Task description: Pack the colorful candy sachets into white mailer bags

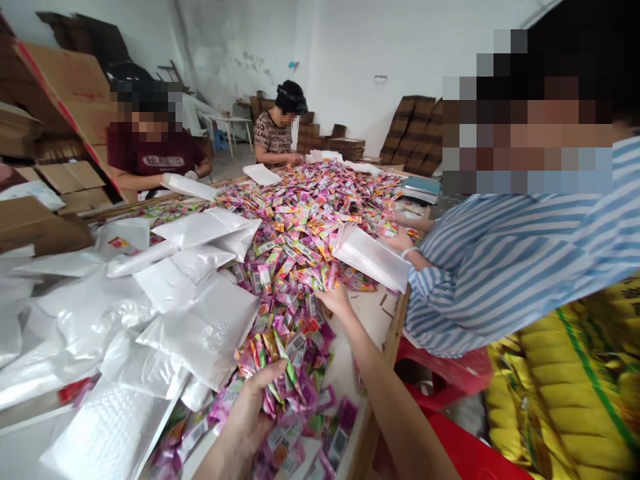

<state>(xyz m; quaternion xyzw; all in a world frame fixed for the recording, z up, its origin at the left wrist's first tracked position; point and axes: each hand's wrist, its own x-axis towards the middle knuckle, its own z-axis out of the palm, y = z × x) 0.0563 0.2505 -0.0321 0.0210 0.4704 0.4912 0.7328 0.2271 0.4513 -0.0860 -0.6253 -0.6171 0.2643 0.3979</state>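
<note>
My left hand (pixel 250 417) is closed round a thick bunch of small colourful sachets (pixel 280 363) at the near edge of the table. My right hand (pixel 334 299) reaches farther out and its fingers dig into the big heap of sachets (pixel 310 220) that covers the table's middle; what they grip is hidden. White padded mailer bags (pixel 200 327) lie piled just left of my left hand.
A person in a blue striped shirt (pixel 500 267) sits close on my right holding a white mailer bag (pixel 373 257). Two more people work at the far side. The wooden table edge (pixel 395 327) runs by my right arm. Cardboard boxes (pixel 415 133) line the walls.
</note>
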